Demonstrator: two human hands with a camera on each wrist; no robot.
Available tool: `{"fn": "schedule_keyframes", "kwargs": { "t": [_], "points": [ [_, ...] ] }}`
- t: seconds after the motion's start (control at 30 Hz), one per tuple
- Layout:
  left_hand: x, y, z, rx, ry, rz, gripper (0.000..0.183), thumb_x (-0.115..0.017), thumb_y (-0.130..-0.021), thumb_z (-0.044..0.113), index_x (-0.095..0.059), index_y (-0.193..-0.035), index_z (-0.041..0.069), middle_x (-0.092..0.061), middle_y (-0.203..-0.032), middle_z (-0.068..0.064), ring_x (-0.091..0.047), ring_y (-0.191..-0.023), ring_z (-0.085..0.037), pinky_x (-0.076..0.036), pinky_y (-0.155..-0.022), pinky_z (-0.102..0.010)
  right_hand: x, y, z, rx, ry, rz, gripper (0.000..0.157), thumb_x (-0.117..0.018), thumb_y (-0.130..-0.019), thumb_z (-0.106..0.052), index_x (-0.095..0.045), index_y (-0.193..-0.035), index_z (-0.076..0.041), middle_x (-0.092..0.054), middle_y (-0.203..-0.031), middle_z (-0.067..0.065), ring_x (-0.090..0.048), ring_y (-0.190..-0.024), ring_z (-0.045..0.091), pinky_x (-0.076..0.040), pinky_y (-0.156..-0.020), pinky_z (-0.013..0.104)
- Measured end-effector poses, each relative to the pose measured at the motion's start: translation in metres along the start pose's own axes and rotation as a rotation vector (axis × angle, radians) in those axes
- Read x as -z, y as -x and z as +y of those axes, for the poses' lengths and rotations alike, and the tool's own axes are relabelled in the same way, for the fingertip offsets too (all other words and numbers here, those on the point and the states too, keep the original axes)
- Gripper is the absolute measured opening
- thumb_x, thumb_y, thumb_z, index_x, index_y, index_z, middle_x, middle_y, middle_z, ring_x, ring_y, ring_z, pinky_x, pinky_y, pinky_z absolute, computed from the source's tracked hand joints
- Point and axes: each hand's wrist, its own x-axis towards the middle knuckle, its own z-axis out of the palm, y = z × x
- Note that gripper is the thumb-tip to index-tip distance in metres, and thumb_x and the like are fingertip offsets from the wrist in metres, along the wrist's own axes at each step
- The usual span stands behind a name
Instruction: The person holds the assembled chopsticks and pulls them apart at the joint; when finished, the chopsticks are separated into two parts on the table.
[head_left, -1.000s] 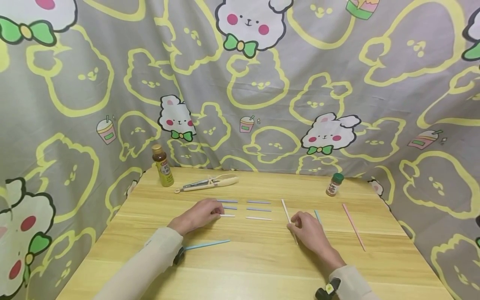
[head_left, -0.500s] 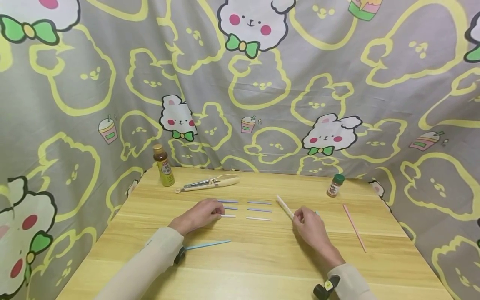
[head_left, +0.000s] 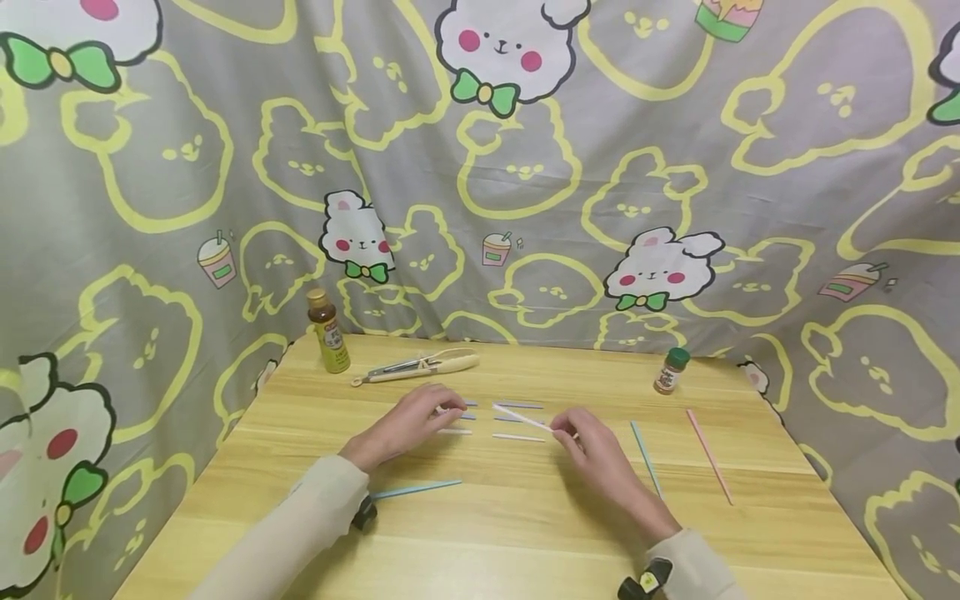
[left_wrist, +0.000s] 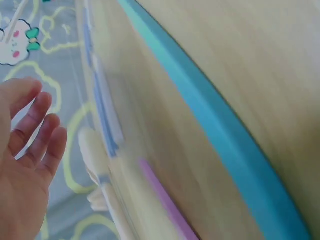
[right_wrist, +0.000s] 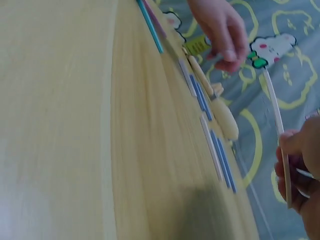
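My right hand [head_left: 592, 446] pinches a thin white stick [right_wrist: 274, 100] near one end; the stick slants up to the left, overlapping the right-hand blue sticks [head_left: 519, 406] in the head view. My left hand [head_left: 412, 421] holds nothing, its fingers loosely bent [left_wrist: 42, 130], hovering by the left group of short sticks. Each group has blue sticks and a white one, such as the right white stick [head_left: 517, 437] and the left white stick [head_left: 455, 432]. A teal stick [head_left: 416, 489] lies beside my left wrist, and a purple stick [left_wrist: 167, 200] shows in the left wrist view.
Right of my right hand lie another teal stick [head_left: 647, 460] and a pink stick [head_left: 708, 456]. Tongs [head_left: 420, 367], a brown-and-green bottle [head_left: 330, 337] and a green-capped jar [head_left: 671, 371] are along the table's back, before a patterned curtain [head_left: 420, 167].
My right hand has lifted the white stick off the table and carried it left, turning it toward the two groups. My left hand has risen slightly off the left white stick.
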Motion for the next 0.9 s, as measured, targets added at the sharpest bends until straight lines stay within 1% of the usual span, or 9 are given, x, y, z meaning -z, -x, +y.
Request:
{"fn": "schedule_keyframes", "kwargs": {
  "t": [0.07,0.17,0.23,0.3,0.43,0.53,0.6,0.73,0.9],
  "points": [
    [-0.001,-0.001,0.01,-0.015,0.029,0.002,0.033,-0.054,-0.116,0.035,-0.075,-0.13,0.014,-0.074,-0.127,0.002,-0.067,-0.121,-0.018,-0.057,-0.105,-0.047,-0.005,0.0,-0.004,0.097,0.007,0.005,0.011,-0.074,-0.103,-0.004,-0.072,-0.108,-0.013,-0.069,-0.099,-0.004,-0.064,-0.091,0.007,-0.06,-0.079,0.026],
    [-0.005,-0.002,0.025,-0.044,0.055,-0.022,0.041,-0.044,-0.119,0.041,-0.074,-0.131,0.016,-0.076,-0.124,0.001,-0.069,-0.117,-0.016,-0.058,-0.103,-0.044,-0.012,0.0,-0.008,0.243,0.026,0.023,0.014,-0.075,-0.101,-0.002,-0.071,-0.107,-0.013,-0.068,-0.099,-0.004,-0.065,-0.091,0.006,-0.06,-0.078,0.026],
    [-0.01,-0.001,0.033,-0.066,0.054,-0.04,0.045,-0.039,-0.12,0.043,-0.074,-0.13,0.015,-0.077,-0.12,0.0,-0.07,-0.113,-0.015,-0.058,-0.1,-0.041,-0.016,0.0,-0.01,0.307,0.042,0.024,0.015,-0.076,-0.1,-0.001,-0.07,-0.107,-0.013,-0.068,-0.099,-0.004,-0.064,-0.09,0.006,-0.06,-0.077,0.025],
    [-0.014,-0.001,0.038,-0.086,0.044,-0.063,0.048,-0.039,-0.12,0.044,-0.075,-0.128,0.014,-0.077,-0.115,0.0,-0.07,-0.105,-0.013,-0.059,-0.093,-0.038,-0.02,0.0,-0.013,0.335,0.04,0.008,0.016,-0.076,-0.1,-0.001,-0.07,-0.108,-0.013,-0.068,-0.101,-0.004,-0.063,-0.089,0.005,-0.059,-0.076,0.024],
    [-0.023,0.002,0.044,-0.102,0.024,-0.104,0.045,-0.046,-0.118,0.045,-0.077,-0.125,0.014,-0.077,-0.11,0.003,-0.066,-0.095,-0.006,-0.057,-0.086,-0.03,-0.026,0.001,-0.02,0.334,0.016,-0.048,0.01,-0.073,-0.103,-0.006,-0.07,-0.11,-0.013,-0.069,-0.105,-0.003,-0.063,-0.09,0.004,-0.059,-0.077,0.024],
    [-0.028,0.005,0.045,-0.102,0.019,-0.132,0.039,-0.052,-0.116,0.043,-0.079,-0.123,0.015,-0.078,-0.107,0.003,-0.062,-0.087,-0.001,-0.056,-0.081,-0.025,-0.029,0.001,-0.025,0.338,0.023,-0.06,0.008,-0.072,-0.105,-0.009,-0.07,-0.111,-0.013,-0.069,-0.106,-0.002,-0.064,-0.089,0.005,-0.059,-0.076,0.023],
    [-0.03,0.007,0.045,-0.108,0.013,-0.143,0.037,-0.054,-0.116,0.04,-0.079,-0.121,0.014,-0.079,-0.103,0.0,-0.059,-0.081,0.0,-0.054,-0.077,-0.023,-0.031,0.0,-0.028,0.344,0.038,-0.055,0.01,-0.074,-0.104,-0.009,-0.07,-0.111,-0.015,-0.069,-0.107,-0.004,-0.066,-0.09,0.004,-0.06,-0.078,0.022],
    [-0.032,0.011,0.046,-0.105,0.024,-0.141,0.034,-0.056,-0.115,0.038,-0.079,-0.116,0.012,-0.078,-0.1,-0.003,-0.055,-0.076,-0.001,-0.052,-0.073,-0.022,-0.033,0.001,-0.031,0.34,0.029,-0.052,0.013,-0.075,-0.103,-0.007,-0.071,-0.113,-0.014,-0.069,-0.11,-0.005,-0.068,-0.091,0.005,-0.061,-0.078,0.021],
    [-0.033,0.018,0.051,-0.075,0.043,-0.115,0.032,-0.056,-0.115,0.042,-0.077,-0.118,0.018,-0.078,-0.105,0.002,-0.061,-0.082,0.001,-0.057,-0.077,-0.024,-0.033,0.002,-0.032,0.306,0.026,-0.051,0.014,-0.075,-0.105,-0.015,-0.073,-0.118,-0.014,-0.073,-0.109,-0.006,-0.067,-0.089,0.006,-0.061,-0.076,0.024]
  ]
}}
